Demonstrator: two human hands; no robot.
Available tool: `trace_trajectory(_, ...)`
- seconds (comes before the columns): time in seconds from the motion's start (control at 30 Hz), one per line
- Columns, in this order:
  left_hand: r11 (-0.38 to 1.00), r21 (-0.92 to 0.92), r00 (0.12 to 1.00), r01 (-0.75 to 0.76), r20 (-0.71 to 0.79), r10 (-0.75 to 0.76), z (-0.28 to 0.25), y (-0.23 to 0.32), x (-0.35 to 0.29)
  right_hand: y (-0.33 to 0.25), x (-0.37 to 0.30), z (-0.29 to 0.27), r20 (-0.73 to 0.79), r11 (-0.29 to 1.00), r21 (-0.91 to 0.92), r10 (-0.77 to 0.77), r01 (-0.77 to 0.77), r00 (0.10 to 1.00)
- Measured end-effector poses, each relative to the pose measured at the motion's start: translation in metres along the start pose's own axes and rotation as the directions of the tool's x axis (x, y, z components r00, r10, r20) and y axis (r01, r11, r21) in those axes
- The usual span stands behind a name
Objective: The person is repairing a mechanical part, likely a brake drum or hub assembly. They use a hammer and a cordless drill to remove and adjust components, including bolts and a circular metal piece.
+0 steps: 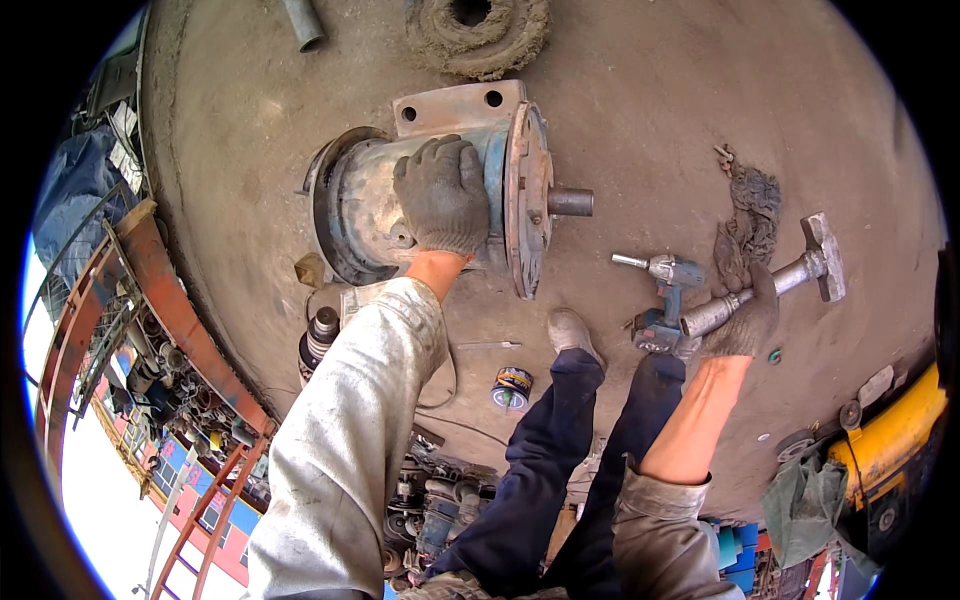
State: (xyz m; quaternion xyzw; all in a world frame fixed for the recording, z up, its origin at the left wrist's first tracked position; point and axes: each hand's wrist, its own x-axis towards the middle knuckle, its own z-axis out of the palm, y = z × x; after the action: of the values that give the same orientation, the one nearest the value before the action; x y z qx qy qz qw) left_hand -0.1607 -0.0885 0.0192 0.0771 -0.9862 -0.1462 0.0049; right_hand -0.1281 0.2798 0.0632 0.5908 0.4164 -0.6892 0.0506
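An electric motor housing (368, 195) with worn blue and bare metal patches lies on its side on the ground. It has a round end flange (522, 200), and a shaft (572, 202) sticks out to the right. My left hand (440, 195), in a dark work glove, lies on top of the housing with its fingers laid over the curve, holding nothing. My right hand (742, 325), gloved too, grips a hammer by its thick metal handle (712, 312). The hammer's head (823, 257) points up and right, apart from the motor.
A cordless impact wrench (668, 285) stands near my right hand, with a dark rag (755, 205) beyond it. By my feet is a small can (511, 388). A dirt-caked ring (478, 35) and a pipe (304, 25) lie farther off. Yellow machinery (893, 430) stands right.
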Motion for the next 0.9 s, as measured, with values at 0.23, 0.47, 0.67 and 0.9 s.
trace_trajectory(0.23,1.000,0.017,1.000,0.022,-0.018,-0.022,0.000,-0.004,-0.003,0.092,-0.066,0.067,0.314,0.741,-0.636,0.503,-0.215,0.806)
trace_trajectory(0.47,0.999,0.039,0.999,0.033,0.033,-0.034,-0.001,-0.006,-0.002,0.052,-0.074,0.024,0.172,0.829,-0.485,0.401,-0.277,0.900)
trace_trajectory(0.67,0.998,0.047,0.997,0.050,0.060,-0.053,-0.004,0.003,0.001,0.050,-0.031,-0.040,0.005,0.981,-0.123,0.149,-0.147,0.989)
trace_trajectory(0.9,0.999,0.044,1.000,0.027,0.003,-0.028,0.010,-0.002,-0.007,0.143,-0.112,-0.003,0.150,0.719,-0.579,0.556,-0.383,0.818)
